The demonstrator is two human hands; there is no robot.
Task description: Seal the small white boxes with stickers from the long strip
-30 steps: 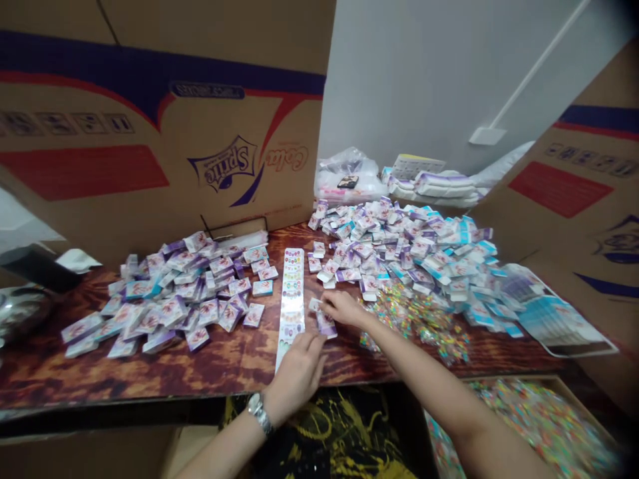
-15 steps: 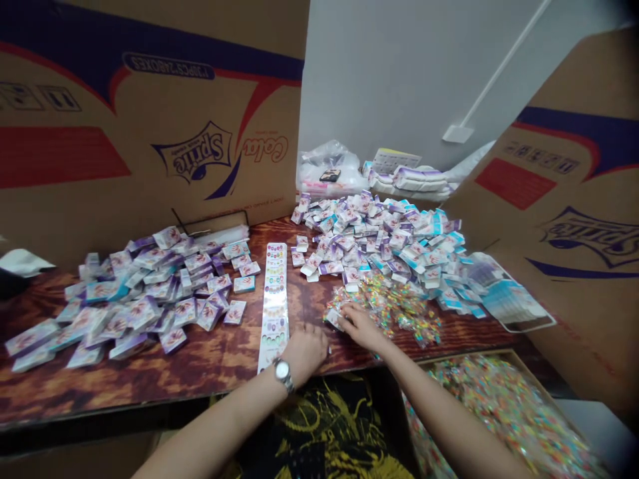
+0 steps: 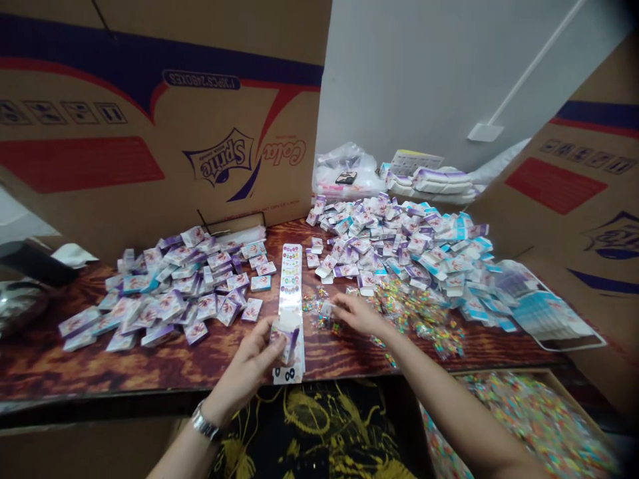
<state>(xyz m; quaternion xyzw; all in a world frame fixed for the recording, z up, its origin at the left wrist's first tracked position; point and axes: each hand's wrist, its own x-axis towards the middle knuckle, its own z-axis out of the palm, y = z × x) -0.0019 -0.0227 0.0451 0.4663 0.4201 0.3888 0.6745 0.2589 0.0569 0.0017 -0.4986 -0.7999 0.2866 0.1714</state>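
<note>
My left hand (image 3: pixel 257 356) is closed around a small white-and-purple carton (image 3: pixel 285 340), tilted with its top flap raised. The carton is over the near part of a strip of sticker sheets (image 3: pixel 291 269) printed with rows of coloured ovals. To the right, the fingers of my right hand (image 3: pixel 358 314) pinch a small clear candy packet (image 3: pixel 324 318) just above the table. Beside and behind that hand spreads a heap of clear packets with bright candy pieces (image 3: pixel 414 313).
Piled cartons (image 3: pixel 170 293) lie at the left, and a larger heap of cartons (image 3: pixel 399 239) at the back right. Flat carton blanks (image 3: pixel 554 313) lie at the right. Large cardboard boxes (image 3: pixel 164 159) wall both sides. An open box of candy packets (image 3: pixel 539 419) stands below the table's right edge.
My left hand has moved left and turned, bringing the carton into view over the strip. My right hand has shifted slightly among the packets. The view has swung a little left.
</note>
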